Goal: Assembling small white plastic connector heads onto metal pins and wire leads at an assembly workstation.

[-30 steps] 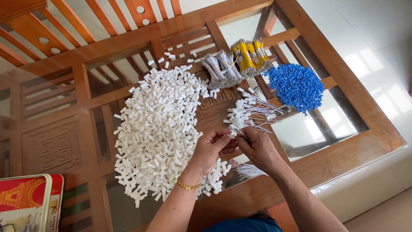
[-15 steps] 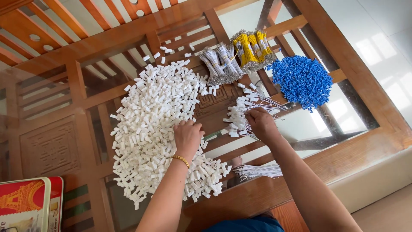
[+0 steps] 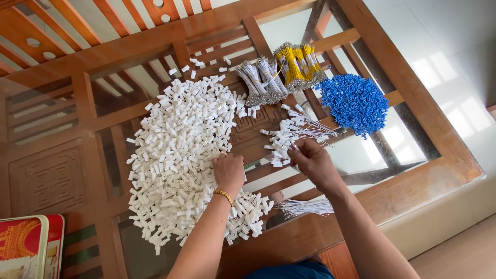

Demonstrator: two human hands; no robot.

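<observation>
My left hand (image 3: 228,171), with a gold bracelet on the wrist, rests fingers-down on a big heap of small white plastic pieces (image 3: 175,155), fingers curled into it. My right hand (image 3: 311,161) is at the near edge of a small bunch of white wires with white end pieces (image 3: 292,134), fingertips pinched at that bunch. A loose bundle of thin white wires (image 3: 306,207) lies by my right forearm.
A glass-topped wooden table (image 3: 413,175) holds a pile of small blue pieces (image 3: 355,102), tied bundles of white wires (image 3: 261,82) and yellow wires (image 3: 297,64). A red tin box (image 3: 28,247) sits at the near left corner. Wooden chair slats show at the top.
My hands, together near the table's front a second ago, have parted: the left went onto the white heap, the right reached up to the small bunch of wired pieces.
</observation>
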